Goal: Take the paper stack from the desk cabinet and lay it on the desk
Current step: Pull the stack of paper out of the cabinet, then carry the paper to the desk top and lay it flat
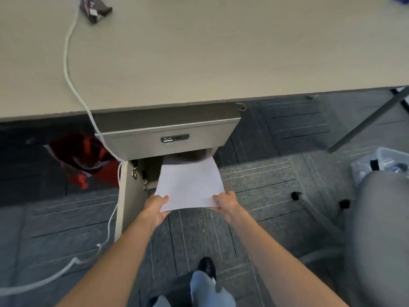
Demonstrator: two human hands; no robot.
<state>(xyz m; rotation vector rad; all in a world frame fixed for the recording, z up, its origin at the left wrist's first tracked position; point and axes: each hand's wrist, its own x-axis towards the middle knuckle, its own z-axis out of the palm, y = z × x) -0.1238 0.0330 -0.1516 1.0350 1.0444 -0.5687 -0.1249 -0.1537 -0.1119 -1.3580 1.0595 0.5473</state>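
Note:
A white paper stack [190, 185] sticks out of the lower opening of the desk cabinet [168, 140], under its locked drawer. My left hand [156, 206] grips the stack's near left corner. My right hand [225, 203] grips its near right corner. The far end of the stack lies at the mouth of the compartment, and the near edge sags slightly between my hands. The cabinet door [128, 196] stands swung open on the left. The beige desk [199, 52] top spreads above the cabinet.
A white cable [68, 69] runs across the desk, over its edge and down to the floor. A dark gadget [95, 8] lies at the desk's far left. A red bag [86, 156] sits under the desk. A grey chair [380, 229] stands at right.

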